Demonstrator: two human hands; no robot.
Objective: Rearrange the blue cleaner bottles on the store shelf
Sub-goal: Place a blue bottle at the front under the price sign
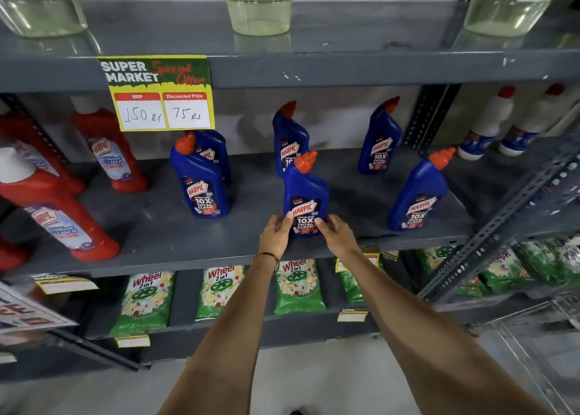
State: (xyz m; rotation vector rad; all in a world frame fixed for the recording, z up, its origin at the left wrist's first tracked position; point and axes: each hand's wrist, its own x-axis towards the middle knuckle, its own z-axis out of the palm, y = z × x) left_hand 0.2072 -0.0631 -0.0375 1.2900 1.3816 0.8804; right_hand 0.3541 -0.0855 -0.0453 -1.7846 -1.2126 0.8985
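Note:
Several blue cleaner bottles with orange caps stand on the grey middle shelf (pixel 163 235). My left hand (pixel 276 234) and my right hand (pixel 337 234) grip the base of the front centre blue bottle (pixel 306 191), which stands upright near the shelf's front edge. Directly behind it is another blue bottle (pixel 288 135). Two blue bottles stand to the left, a front one (pixel 201 182) and one behind it (pixel 216 151). To the right stand a back bottle (pixel 379 141) and a front bottle (pixel 419 191).
Red cleaner bottles (pixel 62 220) fill the shelf's left end. White bottles (pixel 489 126) stand at the far right past a slotted upright (pixel 502 223). A price sign (pixel 160 94) hangs from the shelf above. Green detergent packs (pixel 144 301) lie on the lower shelf.

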